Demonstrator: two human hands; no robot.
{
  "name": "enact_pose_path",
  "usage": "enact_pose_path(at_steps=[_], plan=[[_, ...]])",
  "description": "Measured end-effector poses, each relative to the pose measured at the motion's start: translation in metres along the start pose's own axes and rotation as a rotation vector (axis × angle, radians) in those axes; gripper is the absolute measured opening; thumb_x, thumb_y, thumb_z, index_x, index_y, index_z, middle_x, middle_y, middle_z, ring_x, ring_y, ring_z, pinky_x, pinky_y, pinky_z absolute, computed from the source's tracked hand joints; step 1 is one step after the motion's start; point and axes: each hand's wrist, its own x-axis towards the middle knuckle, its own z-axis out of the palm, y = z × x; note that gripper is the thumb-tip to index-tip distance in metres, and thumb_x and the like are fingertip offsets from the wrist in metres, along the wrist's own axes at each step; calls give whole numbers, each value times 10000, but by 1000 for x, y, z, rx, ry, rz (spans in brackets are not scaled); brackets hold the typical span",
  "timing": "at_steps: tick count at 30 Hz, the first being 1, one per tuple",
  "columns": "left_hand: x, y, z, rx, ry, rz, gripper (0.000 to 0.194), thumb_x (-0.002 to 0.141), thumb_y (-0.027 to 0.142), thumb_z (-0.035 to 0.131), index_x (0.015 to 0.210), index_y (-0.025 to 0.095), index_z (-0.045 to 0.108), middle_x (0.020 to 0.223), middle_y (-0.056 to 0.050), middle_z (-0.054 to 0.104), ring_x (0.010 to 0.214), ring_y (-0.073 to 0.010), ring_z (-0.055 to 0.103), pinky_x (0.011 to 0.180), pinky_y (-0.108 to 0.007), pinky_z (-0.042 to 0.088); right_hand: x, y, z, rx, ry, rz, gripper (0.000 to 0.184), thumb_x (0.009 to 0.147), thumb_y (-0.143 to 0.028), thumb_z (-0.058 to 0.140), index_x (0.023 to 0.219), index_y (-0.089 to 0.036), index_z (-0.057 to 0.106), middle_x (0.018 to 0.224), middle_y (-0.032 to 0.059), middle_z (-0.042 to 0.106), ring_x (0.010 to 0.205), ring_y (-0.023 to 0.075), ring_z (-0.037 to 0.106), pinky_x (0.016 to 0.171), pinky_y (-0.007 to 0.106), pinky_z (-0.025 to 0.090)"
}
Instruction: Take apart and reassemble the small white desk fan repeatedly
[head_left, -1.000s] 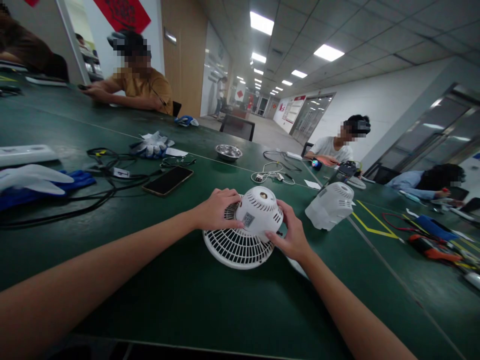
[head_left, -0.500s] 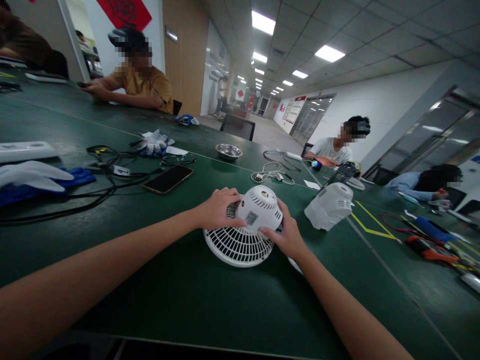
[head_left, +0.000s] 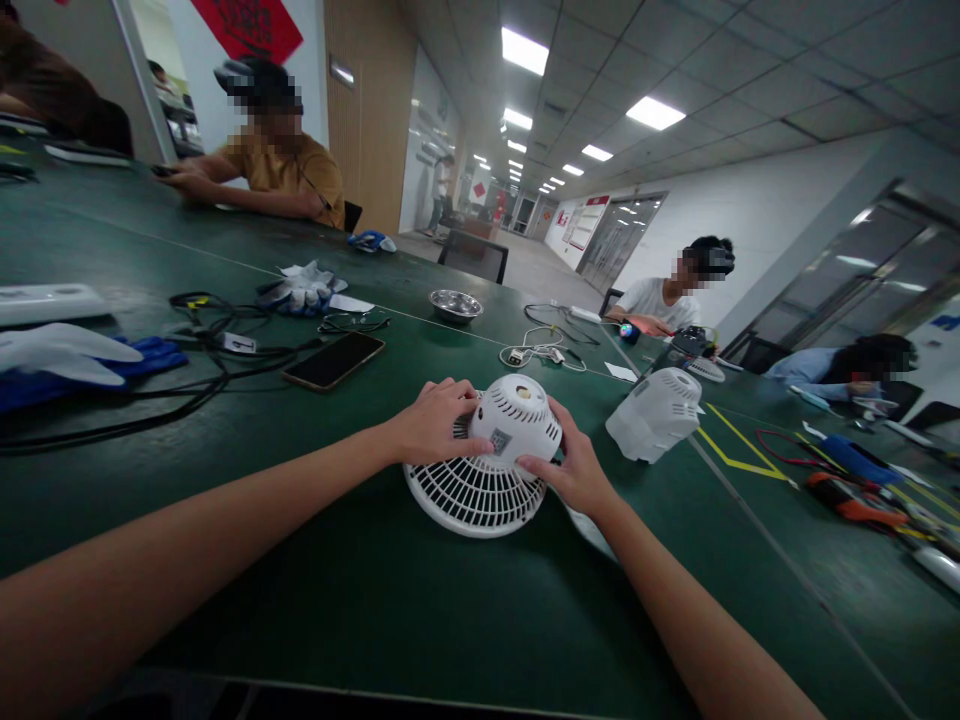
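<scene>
Green tabletop [head_left: 360,600], on it a white fan grille [head_left: 478,506], dark phone [head_left: 334,361], metal bowl [head_left: 454,317]

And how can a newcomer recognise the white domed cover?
On the green table, find the round slotted grille. The domed cover is over its far part; unlike the white housing to its right, it is held between left hand and right hand.

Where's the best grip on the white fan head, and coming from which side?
Likely the rounded flanks of its vented rear housing, one hand from each side: the housing stands up as a dome, with the wider slatted grille beneath it. The left hand and right hand hold it like this now, thumbs on the near side.
</scene>
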Motion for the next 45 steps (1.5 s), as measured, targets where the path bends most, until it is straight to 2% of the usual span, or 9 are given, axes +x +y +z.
enact_pose_path(at_steps=[10, 20, 27, 30, 33, 35, 40, 42, 45], plan=[[0, 3, -2, 28, -3, 10, 624, 839, 718, 482, 1167, 215, 653, 1202, -103, 589, 1035, -306, 521, 886, -472, 370, -4, -1, 3, -30, 37, 35, 842, 795, -414, 752, 1501, -277, 314, 1421, 105, 548, 1236, 327, 581, 1038, 539, 471], [-2, 1, -5, 79, -21, 47, 636, 824, 719, 505, 1216, 236, 636, 1221, -102, 591, 1072, -307, 529, 927, -476, 356, -2, -1, 0, 6, -5, -12, 847, 793, -411, 750, 1506, -264, 318, 1485, 105, 488, 1327, 331, 508, 1090, 540, 428], [-3, 1, -2, 123, 30, 61, 659, 811, 717, 529, 1201, 198, 639, 1205, -131, 601, 1073, -328, 552, 941, -495, 360, -3, 3, 5, -122, 44, -19, 868, 791, -442, 736, 1514, -245, 299, 1463, 126, 505, 1306, 348, 520, 1075, 559, 431], [-4, 1, -2, 135, 47, 67, 608, 840, 658, 545, 1232, 198, 618, 1212, -132, 621, 1098, -333, 562, 955, -507, 368, -3, 2, 4, -209, 58, -55, 895, 791, -487, 716, 1524, -243, 264, 1500, 136, 456, 1333, 372, 486, 1093, 595, 394], [-5, 0, -4, 72, 75, 65, 524, 898, 477, 555, 1347, 207, 529, 1202, -117, 655, 1108, -309, 589, 977, -505, 388, -6, -2, 2, -171, 29, -82, 956, 802, -538, 676, 1551, -240, 163, 1412, 149, 542, 1221, 381, 578, 1032, 603, 449], [-7, -1, -5, -26, 88, 85, 609, 902, 400, 563, 1460, 221, 397, 1299, -122, 622, 1153, -301, 592, 999, -500, 403, -10, -6, 2, -64, -20, -71, 946, 837, -534, 630, 1560, -240, 94, 1221, 131, 666, 1020, 345, 682, 905, 557, 539], [-11, 6, 0, -237, 48, 173, 1218, 708, 554, 757, 1573, 249, -43, 1604, -182, 268, 1380, -392, 409, 1076, -552, 370, -15, -13, 7, 153, -120, -47, 926, 856, -465, 609, 1550, -255, 32, 960, 73, 717, 722, 262, 703, 625, 421, 590], [-12, 10, 6, -231, 73, 155, 1307, 668, 574, 778, 1565, 230, -108, 1613, -214, 214, 1400, -426, 364, 1087, -581, 348, -15, -14, 9, 190, -146, -34, 930, 844, -435, 624, 1544, -271, 34, 902, 50, 710, 658, 238, 686, 569, 390, 576], [-12, 14, 11, -229, 96, 151, 1293, 678, 548, 775, 1559, 230, -117, 1590, -225, 255, 1357, -423, 419, 1070, -581, 370, -15, -15, 11, 209, -169, -5, 950, 824, -373, 655, 1536, -288, 32, 858, 27, 698, 607, 213, 667, 521, 352, 558]])
